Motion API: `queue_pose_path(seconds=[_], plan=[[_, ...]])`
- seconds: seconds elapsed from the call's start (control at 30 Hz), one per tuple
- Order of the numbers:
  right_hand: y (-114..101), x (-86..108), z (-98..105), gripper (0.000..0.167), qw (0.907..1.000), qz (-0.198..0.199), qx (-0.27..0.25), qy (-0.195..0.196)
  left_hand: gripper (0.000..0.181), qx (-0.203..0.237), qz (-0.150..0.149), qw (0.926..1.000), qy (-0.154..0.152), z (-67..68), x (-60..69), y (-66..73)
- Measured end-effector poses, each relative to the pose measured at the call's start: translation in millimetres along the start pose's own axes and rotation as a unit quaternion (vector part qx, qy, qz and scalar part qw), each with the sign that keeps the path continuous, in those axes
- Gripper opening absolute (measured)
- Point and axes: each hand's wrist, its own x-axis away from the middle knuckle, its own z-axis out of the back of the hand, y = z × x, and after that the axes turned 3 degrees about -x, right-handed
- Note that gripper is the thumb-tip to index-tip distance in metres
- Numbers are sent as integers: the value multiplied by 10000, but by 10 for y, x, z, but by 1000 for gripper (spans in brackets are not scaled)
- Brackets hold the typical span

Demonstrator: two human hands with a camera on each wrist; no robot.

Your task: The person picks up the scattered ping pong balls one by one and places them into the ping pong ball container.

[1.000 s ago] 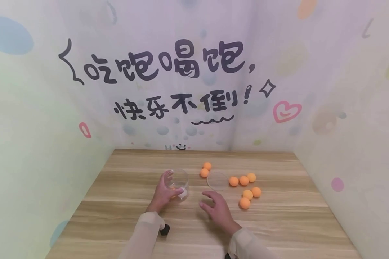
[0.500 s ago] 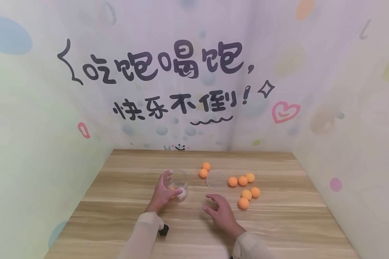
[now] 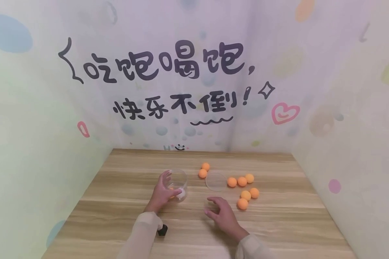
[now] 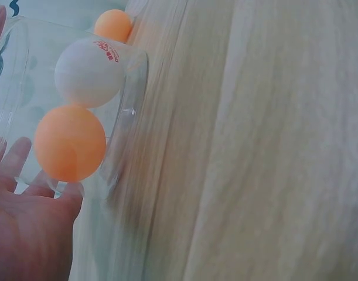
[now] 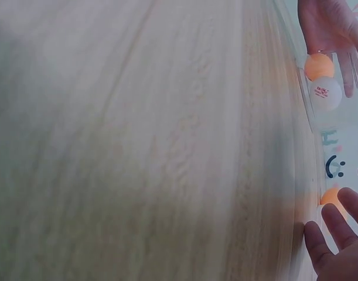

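Note:
My left hand [image 3: 160, 194] grips a clear plastic jar [image 3: 180, 176] from its left side, thumb across the front and fingers behind. The jar stands upright on the table. Inside it, a white ping-pong ball [image 4: 88, 73] with red print and an orange ping-pong ball [image 4: 70, 143] touch each other at the bottom. To the right of the jar, my right hand [image 3: 227, 217] is held with nothing in it, fingers apart and slightly bent. A clear round lid [image 3: 215, 181] lies flat just beyond the right hand.
Two orange ping-pong balls [image 3: 202, 173] lie left of the lid. Several more orange balls [image 3: 242, 181] are grouped to its right, some nearer the front [image 3: 245, 195]. The wood-grain table [image 3: 133, 162] meets printed walls at the back and sides.
My right hand has drawn back a little, to the right and toward me. The left hand keeps its grip on the jar, and the balls have stayed in place.

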Motion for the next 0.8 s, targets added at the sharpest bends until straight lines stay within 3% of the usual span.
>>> queue_pose_path(seconds=[0.4,0.8], plan=[[-47,141,121,48,9999,14,82,-92,97,14,35,9999,-107,3,6,45],[-35,199,294,54,9996,-128,249,73,95,65,12,10000,-43,13,17,41]])
